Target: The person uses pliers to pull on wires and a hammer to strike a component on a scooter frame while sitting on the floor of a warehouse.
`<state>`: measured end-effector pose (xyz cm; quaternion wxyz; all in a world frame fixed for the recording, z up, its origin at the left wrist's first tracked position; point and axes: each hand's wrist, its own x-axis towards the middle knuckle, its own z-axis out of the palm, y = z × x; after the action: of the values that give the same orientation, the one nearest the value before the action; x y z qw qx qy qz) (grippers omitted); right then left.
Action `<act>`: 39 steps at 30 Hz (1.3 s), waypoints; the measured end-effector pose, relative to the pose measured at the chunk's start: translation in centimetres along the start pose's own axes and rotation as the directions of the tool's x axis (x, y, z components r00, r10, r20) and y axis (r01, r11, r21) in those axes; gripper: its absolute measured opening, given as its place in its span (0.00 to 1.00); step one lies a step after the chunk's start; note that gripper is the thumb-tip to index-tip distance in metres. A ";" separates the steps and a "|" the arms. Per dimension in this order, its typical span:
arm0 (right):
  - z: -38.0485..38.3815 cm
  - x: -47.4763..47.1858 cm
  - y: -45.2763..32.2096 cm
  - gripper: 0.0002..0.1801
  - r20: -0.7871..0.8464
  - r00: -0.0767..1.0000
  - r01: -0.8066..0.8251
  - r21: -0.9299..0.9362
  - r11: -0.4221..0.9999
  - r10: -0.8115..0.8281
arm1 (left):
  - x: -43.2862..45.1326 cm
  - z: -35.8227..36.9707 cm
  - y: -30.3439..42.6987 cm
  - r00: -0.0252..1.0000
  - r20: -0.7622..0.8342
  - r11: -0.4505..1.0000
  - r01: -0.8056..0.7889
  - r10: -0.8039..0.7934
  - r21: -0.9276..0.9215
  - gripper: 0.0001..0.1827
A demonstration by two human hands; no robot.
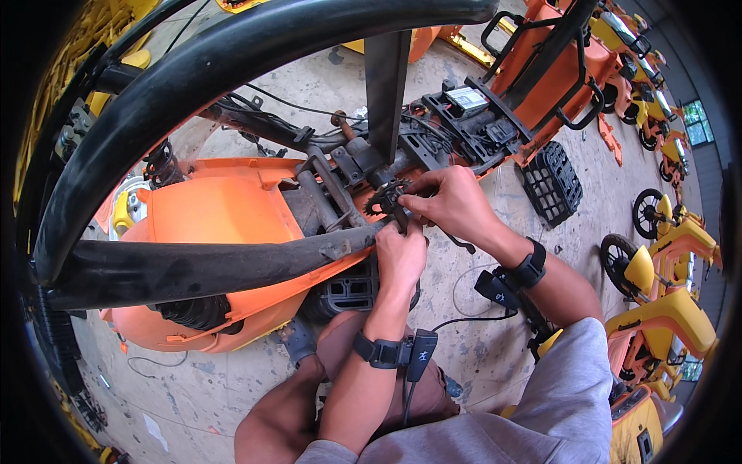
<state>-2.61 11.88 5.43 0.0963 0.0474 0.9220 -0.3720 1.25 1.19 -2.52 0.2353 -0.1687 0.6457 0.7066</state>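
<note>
A dark toothed sprocket [375, 204] sits on the shaft at the middle of a partly stripped two-wheeler's frame tube [214, 268]. My right hand [455, 200] reaches it from the right, with thumb and fingertips pinched at its hub side. Whether a small part lies between those fingertips is hidden. Just below, my left hand [400, 252] is closed around a short dark crank arm [400, 218] that extends from the sprocket. A thin black lever [462, 243] sticks out beneath my right wrist. Both wrists wear black straps with small cabled boxes.
Orange body panels [220, 211] lie under the frame. A thick black tube [255, 40] arches across the near top left. Wiring and a labelled controller box [466, 100] sit on the frame. A black plastic crate [552, 184] stands on the concrete floor. Yellow two-wheelers [666, 313] line the right.
</note>
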 end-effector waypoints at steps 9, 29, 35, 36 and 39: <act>0.5 0.1 0.0 0.14 -0.055 0.997 0.049 -0.100 0.994 -0.055 | 0.1 0.1 -0.1 1.000 -0.014 1.000 0.012 -0.012 0.005 0.18; 0.4 0.5 -0.4 0.14 0.014 0.991 0.132 -0.185 0.974 -0.132 | 0.4 0.1 -0.7 0.999 -0.024 0.999 -0.034 0.035 0.019 0.17; 0.9 -0.2 0.2 0.12 -0.082 0.986 0.137 -0.096 0.986 -0.145 | 0.3 0.1 -0.3 0.999 -0.041 0.997 -0.013 0.016 0.070 0.20; 0.8 -0.3 0.2 0.12 -0.096 0.985 0.136 -0.081 0.987 -0.144 | 0.2 0.1 -0.1 0.999 -0.037 0.998 -0.001 0.004 0.064 0.20; 0.4 -0.4 -0.1 0.12 -0.067 0.991 0.106 -0.105 0.989 -0.114 | 0.2 0.1 -0.2 1.000 -0.027 1.000 0.002 -0.001 0.023 0.18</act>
<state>-2.14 11.53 5.28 0.0443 0.0049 0.9438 -0.3276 1.23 1.36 -2.80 0.2291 -0.1761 0.6566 0.6967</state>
